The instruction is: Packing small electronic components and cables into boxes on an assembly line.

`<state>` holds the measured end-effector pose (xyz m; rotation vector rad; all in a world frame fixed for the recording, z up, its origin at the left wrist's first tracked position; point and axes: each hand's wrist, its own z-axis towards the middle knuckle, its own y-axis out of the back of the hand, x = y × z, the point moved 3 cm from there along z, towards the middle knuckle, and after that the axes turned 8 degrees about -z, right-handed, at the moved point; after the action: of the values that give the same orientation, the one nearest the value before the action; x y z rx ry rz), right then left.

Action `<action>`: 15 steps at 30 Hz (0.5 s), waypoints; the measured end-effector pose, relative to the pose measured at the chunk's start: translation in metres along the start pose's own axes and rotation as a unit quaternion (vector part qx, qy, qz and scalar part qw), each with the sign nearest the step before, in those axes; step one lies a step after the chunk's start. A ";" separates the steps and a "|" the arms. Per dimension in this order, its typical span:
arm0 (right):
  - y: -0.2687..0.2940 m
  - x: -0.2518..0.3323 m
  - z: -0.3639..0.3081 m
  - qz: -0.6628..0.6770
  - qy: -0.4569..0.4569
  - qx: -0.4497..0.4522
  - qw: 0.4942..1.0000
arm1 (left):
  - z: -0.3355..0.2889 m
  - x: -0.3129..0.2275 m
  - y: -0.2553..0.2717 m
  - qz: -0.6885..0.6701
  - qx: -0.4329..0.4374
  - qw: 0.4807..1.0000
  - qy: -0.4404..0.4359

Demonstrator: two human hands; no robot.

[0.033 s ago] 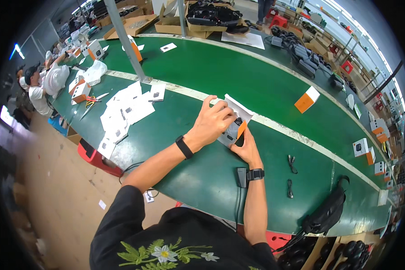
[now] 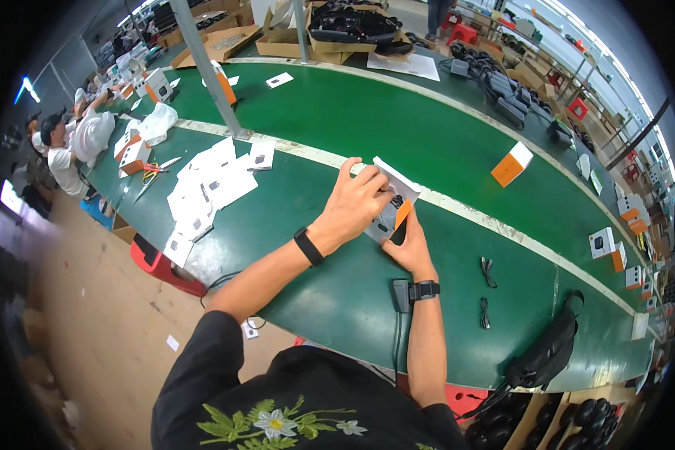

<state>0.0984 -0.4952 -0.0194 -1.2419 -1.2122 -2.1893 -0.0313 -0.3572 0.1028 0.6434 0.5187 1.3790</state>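
Observation:
Over the green table's middle I hold a small white and orange carton (image 2: 403, 213), its white flap (image 2: 397, 178) standing up. Inside show a dark coiled cable and a greyish insert. My left hand (image 2: 358, 199) bends over the open side from the left, with its fingertips partly hidden in the carton. Round the lower right side wraps my right hand (image 2: 411, 244), its thumb near the lower corner. A dark grey handheld device (image 2: 402, 295) with a cord lies beside my right wrist. Two black cables (image 2: 488, 272) rest on the table to the right.
White leaflets (image 2: 214, 184) are heaped at left, near scissors (image 2: 151, 171) and cartons (image 2: 135, 156). A metal post (image 2: 210, 71) rises behind them. An orange-white carton (image 2: 512, 164) sits on the green belt (image 2: 442, 142). A black bag (image 2: 546, 349) lies at right. People (image 2: 64, 150) work far left.

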 end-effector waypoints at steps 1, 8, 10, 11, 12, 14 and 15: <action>0.002 0.014 0.000 -0.022 0.062 -0.125 0.990 | 0.005 -0.002 -0.002 0.025 0.052 0.998 0.030; 0.012 0.070 -0.008 -0.209 0.215 -0.299 0.906 | -0.010 0.022 -0.013 -0.275 0.158 0.935 0.159; 0.016 0.067 -0.006 -0.197 0.208 -0.290 0.913 | -0.026 0.026 -0.007 -0.390 -0.012 0.904 0.173; 0.017 0.066 -0.005 -0.184 0.209 -0.270 0.922 | -0.034 0.035 -0.004 -0.488 -0.188 0.830 0.195; 0.018 0.065 -0.002 -0.170 0.210 -0.271 0.924 | -0.031 0.042 -0.008 -0.533 -0.233 0.781 0.228; 0.021 0.065 -0.002 -0.176 0.209 -0.280 0.920 | -0.022 0.051 -0.022 -0.563 -0.141 0.768 0.270; 0.020 0.062 -0.003 -0.183 0.220 -0.275 0.918 | -0.018 0.054 -0.030 -0.580 -0.064 0.748 0.316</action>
<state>0.0750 -0.5022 0.0412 -0.6356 -0.7025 -3.0138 -0.0148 -0.3042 0.0706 -0.3375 1.1075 0.3521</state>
